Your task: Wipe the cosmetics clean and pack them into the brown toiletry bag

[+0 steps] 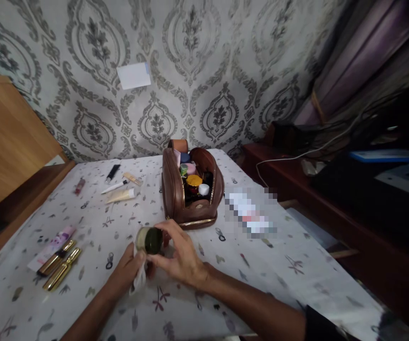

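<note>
A small round jar (153,240) with a dark green lid and a pale body is held on its side above the cloth. My left hand (130,266) grips its pale end together with a white cloth or tissue (140,280). Around the lid curl the fingers of my right hand (181,258). Just beyond the hands stands a brown leather bag (174,201), unzipped, holding several containers, among them a yellow-lidded jar (194,181), a white-capped one (203,190) and a green-capped bottle (183,169).
Tubes (119,195) lie at the back left of the patterned cloth (119,312). Gold-coloured tubes (62,270) and a pink packet (52,247) rest at the left. A blurred item (250,213) lies right of the bag. Dark red furniture (318,208) borders the right side.
</note>
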Tool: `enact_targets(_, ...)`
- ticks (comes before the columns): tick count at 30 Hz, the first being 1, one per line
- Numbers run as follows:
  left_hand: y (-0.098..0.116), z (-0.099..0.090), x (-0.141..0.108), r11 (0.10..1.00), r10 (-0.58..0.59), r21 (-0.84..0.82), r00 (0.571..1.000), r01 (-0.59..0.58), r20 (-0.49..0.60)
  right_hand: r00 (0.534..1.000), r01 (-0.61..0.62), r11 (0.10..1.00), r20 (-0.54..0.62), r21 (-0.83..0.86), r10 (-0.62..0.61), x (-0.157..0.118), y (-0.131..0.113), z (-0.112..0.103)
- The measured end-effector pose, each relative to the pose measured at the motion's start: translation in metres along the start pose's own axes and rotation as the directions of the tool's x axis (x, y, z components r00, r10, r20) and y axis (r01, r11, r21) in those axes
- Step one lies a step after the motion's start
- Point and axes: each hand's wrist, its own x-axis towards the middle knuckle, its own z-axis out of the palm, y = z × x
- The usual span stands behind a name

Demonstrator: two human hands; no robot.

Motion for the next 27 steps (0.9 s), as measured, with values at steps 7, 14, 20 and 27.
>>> enact_targets(7,0.018,0.000,0.007,0.953,0.157,0.229,0.971,-0.197,0.183,0.969,0.095,0.985,-0.214,-0.142,-0.124,0.043,-0.026,-0.076)
enact_targets(14,0.018,0.008,0.001,0.965,0.065,0.259,0.988,-0.027,-0.139,0.946,-0.104,0.975,-0.324,-0.195,0.036,0.090,-0.029,-0.160)
enact_targets(20,0.028,0.020,0.000,0.974,-0.071,0.189,0.961,0.125,-0.269,0.984,-0.072,0.902,-0.180,-0.427,-0.007,0.107,-0.013,-0.174)
enact_targets(27,0.023,0.011,0.006,0.951,-0.153,0.220,0.950,0.216,-0.273,0.998,-0.037,0.812,0.017,-0.583,0.058,0.128,0.010,-0.171)
